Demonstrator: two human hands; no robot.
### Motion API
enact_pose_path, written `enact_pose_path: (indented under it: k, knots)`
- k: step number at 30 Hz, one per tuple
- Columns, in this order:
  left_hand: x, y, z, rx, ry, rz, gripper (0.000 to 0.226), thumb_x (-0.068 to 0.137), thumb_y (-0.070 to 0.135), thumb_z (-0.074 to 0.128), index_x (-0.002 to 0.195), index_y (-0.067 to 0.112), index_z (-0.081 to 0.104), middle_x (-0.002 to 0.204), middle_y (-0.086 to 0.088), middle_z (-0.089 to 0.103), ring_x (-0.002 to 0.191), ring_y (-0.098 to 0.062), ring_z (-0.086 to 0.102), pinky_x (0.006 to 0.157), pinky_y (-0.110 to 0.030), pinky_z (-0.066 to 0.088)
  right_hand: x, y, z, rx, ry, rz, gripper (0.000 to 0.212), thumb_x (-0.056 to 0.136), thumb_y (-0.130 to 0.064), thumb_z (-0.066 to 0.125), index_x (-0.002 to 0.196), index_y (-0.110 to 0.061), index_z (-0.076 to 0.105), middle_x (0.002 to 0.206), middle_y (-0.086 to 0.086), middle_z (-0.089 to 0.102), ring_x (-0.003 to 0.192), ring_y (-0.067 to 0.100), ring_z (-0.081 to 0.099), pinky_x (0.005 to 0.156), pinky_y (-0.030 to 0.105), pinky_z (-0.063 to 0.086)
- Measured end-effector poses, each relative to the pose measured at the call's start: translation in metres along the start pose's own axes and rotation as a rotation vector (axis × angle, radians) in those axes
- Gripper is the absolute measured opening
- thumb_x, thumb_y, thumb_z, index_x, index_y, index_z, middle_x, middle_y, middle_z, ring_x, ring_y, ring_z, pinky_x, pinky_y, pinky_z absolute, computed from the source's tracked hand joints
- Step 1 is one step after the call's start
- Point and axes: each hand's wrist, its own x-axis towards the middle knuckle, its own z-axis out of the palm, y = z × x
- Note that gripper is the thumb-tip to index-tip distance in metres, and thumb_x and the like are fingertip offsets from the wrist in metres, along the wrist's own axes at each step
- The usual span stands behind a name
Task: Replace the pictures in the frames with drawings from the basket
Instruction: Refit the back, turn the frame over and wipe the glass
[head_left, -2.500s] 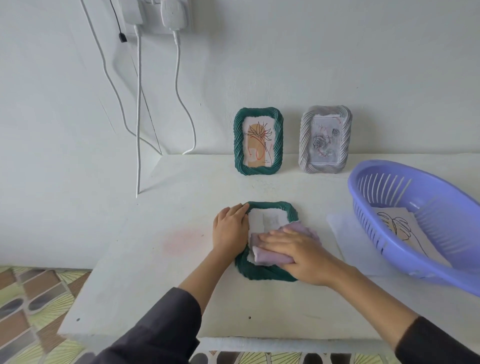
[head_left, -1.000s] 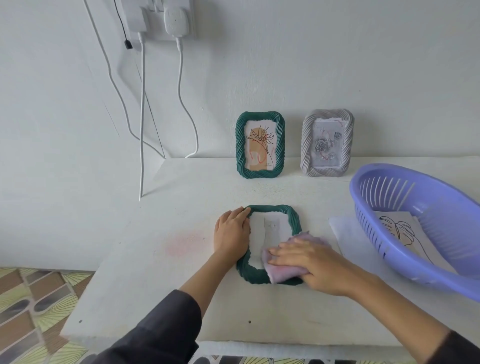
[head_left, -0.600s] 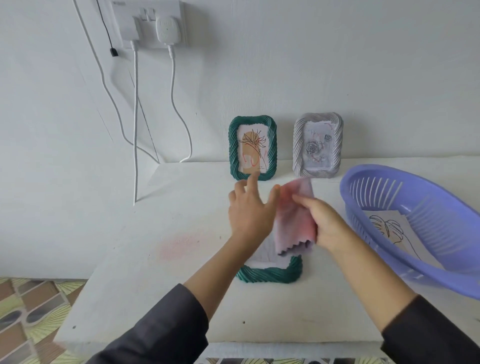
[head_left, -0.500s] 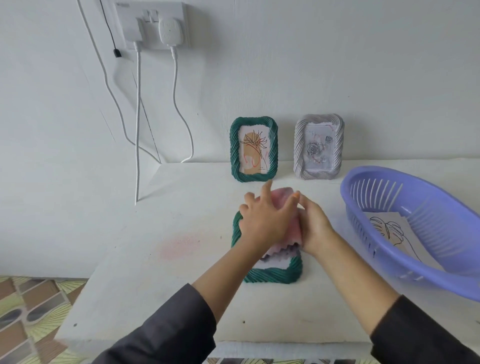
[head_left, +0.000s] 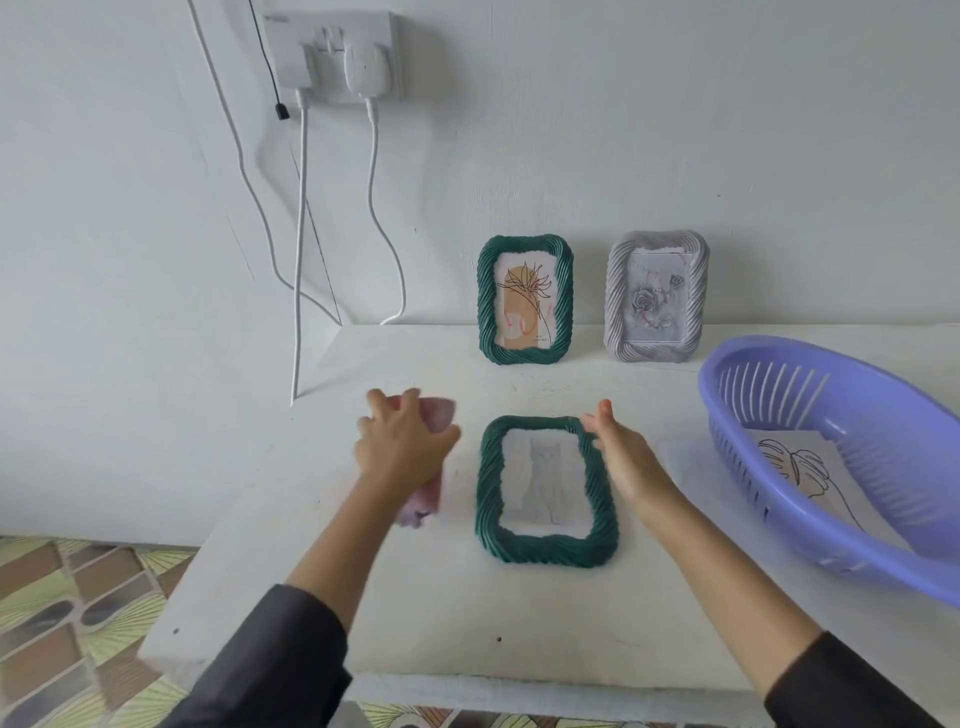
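Here we are with the white wall (head_left: 675, 130) filling the back and the white tabletop (head_left: 519, 623) running up against it. Down at the left, patterned floor tiles (head_left: 62, 623) peek in.

On the right edge of the tabletop sits the purple basket (head_left: 893, 415), and in it we spot a drawing (head_left: 800, 467), a black line leaf on white paper, lying flat on the bottom.

Centre stage: a green frame (head_left: 545, 545) lies flat on the tabletop, face up, with a pale picture (head_left: 545, 473) inside it, faint and grey, perhaps a cat. Behind it, leaning upright at the wall, we have a second green frame (head_left: 524, 358) with a flower sketch on orange, and just to its right a grey frame (head_left: 619, 301) with a rose picture.

Now the hands. The left grip (head_left: 402, 447) is out to the left of the flat frame, fingers curled over a pink cloth (head_left: 439, 415) and holding it down on the tabletop. The right grip (head_left: 623, 457) is loose, thumb raised, fingertips meeting the flat frame's right rim near its far corner; we see nothing clasped in it.

Up top, a wall socket (head_left: 332, 52) carries two plugs, with white cables (head_left: 298, 260) hanging down.
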Motion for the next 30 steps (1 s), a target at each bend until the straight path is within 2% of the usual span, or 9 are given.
enact_pose_path:
  k: [2, 4, 6, 9, 18, 21, 23, 25, 30]
  knots:
    - [0.012, -0.027, 0.012, 0.149, -0.069, -0.035, 0.068, 0.082, 0.063, 0.043, 0.14, 0.029, 0.03, 0.141, -0.007, 0.021, 0.126, -0.034, 0.032, 0.1, -0.047, 0.034, -0.002, 0.009, -0.004, -0.129, 0.117, -0.045, 0.056, 0.099, -0.037, 0.028, 0.121, 0.011, 0.048, 0.128, 0.027, 0.051, 0.121, 0.036, 0.046, 0.102, 0.039, 0.035]
    - [0.016, -0.043, 0.026, 0.199, -0.094, -0.044, 0.07, 0.083, 0.07, 0.032, 0.142, 0.034, 0.024, 0.147, -0.006, 0.019, 0.132, -0.032, 0.026, 0.104, -0.048, 0.026, -0.001, 0.021, -0.004, -0.292, 0.18, -0.094, 0.041, 0.098, -0.027, 0.039, 0.127, 0.001, 0.049, 0.135, 0.019, 0.049, 0.127, 0.029, 0.043, 0.105, 0.033, 0.032]
    - [0.018, -0.047, 0.032, 0.189, -0.073, -0.042, 0.07, 0.083, 0.071, 0.025, 0.144, 0.035, 0.02, 0.149, -0.005, 0.018, 0.135, -0.032, 0.024, 0.105, -0.049, 0.023, 0.002, 0.037, -0.001, -0.485, 0.156, -0.115, 0.046, 0.096, -0.026, 0.041, 0.138, -0.008, 0.039, 0.146, 0.009, 0.038, 0.135, 0.024, 0.032, 0.11, 0.032, 0.026]
    - [0.019, -0.046, 0.032, 0.186, -0.067, -0.048, 0.07, 0.085, 0.071, 0.022, 0.144, 0.035, 0.019, 0.15, -0.005, 0.017, 0.136, -0.031, 0.023, 0.105, -0.049, 0.023, 0.004, 0.057, 0.004, -0.654, 0.152, -0.1, 0.049, 0.097, -0.029, 0.037, 0.141, -0.008, 0.033, 0.15, 0.006, 0.03, 0.139, 0.021, 0.025, 0.114, 0.03, 0.02]
    - [0.017, -0.046, 0.027, 0.191, -0.114, -0.047, 0.067, 0.088, 0.063, 0.026, 0.147, 0.034, 0.015, 0.151, -0.006, 0.013, 0.136, -0.03, 0.02, 0.107, -0.046, 0.021, 0.001, 0.063, 0.009, -0.687, 0.19, -0.124, 0.049, 0.098, -0.033, 0.035, 0.14, -0.008, 0.036, 0.151, 0.006, 0.03, 0.141, 0.019, 0.023, 0.115, 0.03, 0.017]
    - [0.013, -0.042, 0.021, 0.111, -0.101, -0.053, 0.067, 0.089, 0.063, 0.023, 0.148, 0.033, 0.013, 0.157, -0.006, 0.0, 0.144, -0.031, 0.005, 0.114, -0.051, 0.004, -0.001, 0.059, 0.008, -0.645, 0.184, -0.116, 0.051, 0.097, -0.035, 0.035, 0.141, -0.009, 0.035, 0.152, 0.004, 0.029, 0.141, 0.018, 0.022, 0.115, 0.03, 0.017]
    - [0.006, -0.032, 0.018, 0.05, 0.028, -0.004, 0.064, 0.091, 0.06, 0.023, 0.147, 0.029, 0.017, 0.158, -0.006, -0.003, 0.146, -0.028, -0.003, 0.115, -0.051, -0.007, -0.005, 0.055, 0.005, -0.568, 0.186, -0.102, 0.054, 0.097, -0.038, 0.036, 0.142, -0.009, 0.033, 0.152, 0.003, 0.028, 0.141, 0.017, 0.022, 0.115, 0.03, 0.018]
    - [-0.007, -0.016, 0.017, 0.042, 0.12, 0.072, 0.06, 0.094, 0.055, 0.024, 0.145, 0.024, 0.025, 0.157, -0.007, 0.004, 0.146, -0.027, -0.001, 0.116, -0.049, -0.008, -0.011, 0.053, 0.004, -0.557, 0.201, -0.077, 0.057, 0.095, -0.041, 0.038, 0.142, -0.009, 0.033, 0.153, 0.002, 0.026, 0.142, 0.017, 0.021, 0.115, 0.031, 0.018]
    - [-0.049, 0.018, 0.041, 0.13, -0.113, 0.179, 0.052, 0.097, 0.045, 0.023, 0.126, 0.014, 0.053, 0.15, -0.011, 0.025, 0.139, -0.028, 0.016, 0.114, -0.045, 0.01, -0.024, 0.054, 0.012, -0.759, 0.195, -0.062, 0.058, 0.095, -0.044, 0.037, 0.141, -0.009, 0.034, 0.155, 0.005, 0.021, 0.142, 0.021, 0.021, 0.116, 0.032, 0.017]
